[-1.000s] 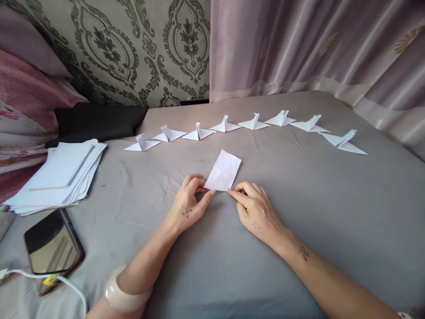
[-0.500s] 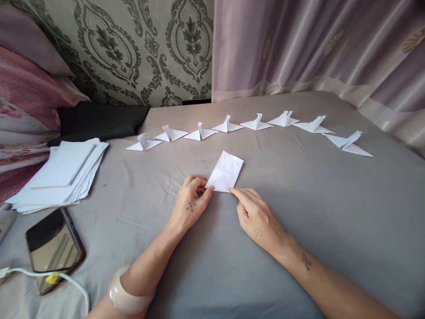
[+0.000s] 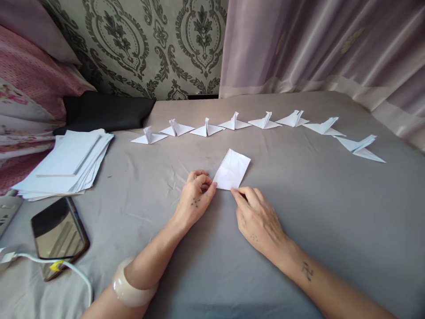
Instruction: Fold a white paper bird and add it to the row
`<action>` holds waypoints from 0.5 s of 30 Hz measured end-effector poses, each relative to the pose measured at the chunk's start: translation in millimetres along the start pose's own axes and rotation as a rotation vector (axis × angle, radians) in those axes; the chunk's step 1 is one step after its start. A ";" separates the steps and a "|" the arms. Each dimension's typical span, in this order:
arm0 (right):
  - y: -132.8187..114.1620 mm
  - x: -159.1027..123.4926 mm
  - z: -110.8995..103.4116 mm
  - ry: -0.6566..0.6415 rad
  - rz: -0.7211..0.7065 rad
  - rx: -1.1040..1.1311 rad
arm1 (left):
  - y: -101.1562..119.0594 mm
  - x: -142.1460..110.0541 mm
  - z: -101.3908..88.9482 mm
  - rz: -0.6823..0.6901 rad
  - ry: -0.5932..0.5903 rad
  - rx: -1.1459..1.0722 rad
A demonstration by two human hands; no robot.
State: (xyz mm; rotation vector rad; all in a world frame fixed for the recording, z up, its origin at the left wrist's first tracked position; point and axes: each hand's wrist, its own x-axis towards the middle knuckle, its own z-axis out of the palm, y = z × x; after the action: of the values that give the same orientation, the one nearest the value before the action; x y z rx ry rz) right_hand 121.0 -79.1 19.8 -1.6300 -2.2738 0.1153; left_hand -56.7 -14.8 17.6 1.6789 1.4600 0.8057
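A folded white sheet of paper [image 3: 231, 169] with creases across it lies on the grey cloth in the middle. My left hand [image 3: 196, 195] pinches its lower left corner between thumb and curled fingers. At the bottom edge, my right hand [image 3: 257, 217] presses thumb and forefinger together on the paper's lower right corner. Beyond both hands, several folded paper birds [image 3: 234, 122] stand in a curved row, their wings spread flat and nearly touching.
Left of the hands is a stack of white paper [image 3: 63, 164], with a black folded cloth or case [image 3: 106, 110] behind it. A phone [image 3: 59, 235] with a white cable [image 3: 78, 270] lies near a power strip [image 3: 8, 212]. A curtain [image 3: 299, 48] hangs at the back right.
The whole view has shifted slightly, so things sit farther right. My right fingers have closed into a pinch at the paper's corner. My left hand keeps its hold.
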 end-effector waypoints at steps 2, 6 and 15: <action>-1.2 0.2 0.3 -0.008 0.007 -0.016 | -0.7 -0.8 -0.1 -0.003 0.005 0.006; -3.3 2.3 -0.8 -0.023 0.003 -0.027 | -1.3 -2.6 -0.7 0.010 0.025 0.063; -26.4 14.3 -8.8 -0.105 0.029 -0.186 | -2.3 0.1 -2.7 0.031 0.038 0.162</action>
State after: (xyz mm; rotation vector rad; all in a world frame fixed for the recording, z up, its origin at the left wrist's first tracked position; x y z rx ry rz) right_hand 95.8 -75.8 38.2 -1.7879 -2.4024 -0.0047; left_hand -60.1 -14.2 17.0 1.8196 1.5642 0.7569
